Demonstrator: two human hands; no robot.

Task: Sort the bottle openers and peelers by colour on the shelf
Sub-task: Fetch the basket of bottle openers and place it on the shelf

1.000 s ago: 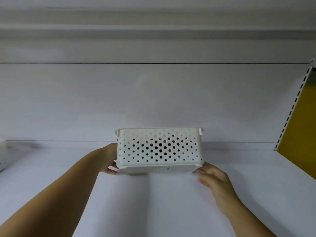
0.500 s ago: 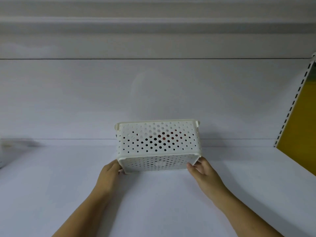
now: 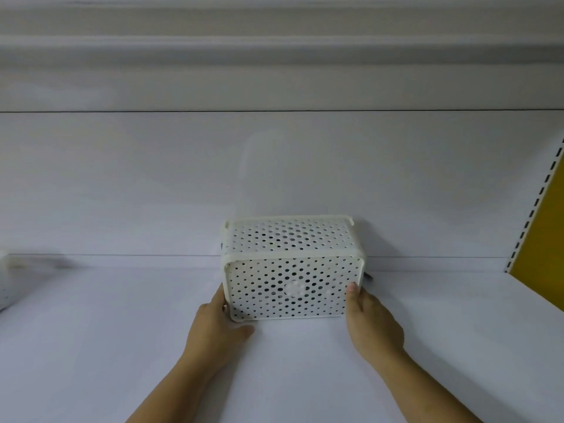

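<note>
**Basket tipped over to empty it onto the shelf**

A second ago the white perforated basket (image 3: 293, 270) stood upright on the shelf (image 3: 122, 346), with dark and reddish shapes showing through its holes. Now it is rolled away from the person, its base facing the camera and its open top toward the back wall at 12 o'clock. The holes show mostly pale, so the contents have probably slid out behind it. Only a small dark tip (image 3: 368, 276) pokes out at the basket's 3 o'clock edge; whether it is an opener or a peeler cannot be told. The openers and peelers themselves are hidden behind or under the basket, so sorting by colour has not begun; this looks like the dumping step before it.

The left hand (image 3: 218, 328) sits at the basket's 8 o'clock corner, fingers (image 3: 220, 296) pressed flat along the left side and thumb spread on the shelf. The right hand (image 3: 372, 322) mirrors it at 4 o'clock, fingertips lying on the base near its right edge. Both hands clamp the basket between them, loosely curled, not closed. Forearms reach in from 6 o'clock.

A second basket (image 3: 4, 285) is just visible at 9 o'clock.
</note>
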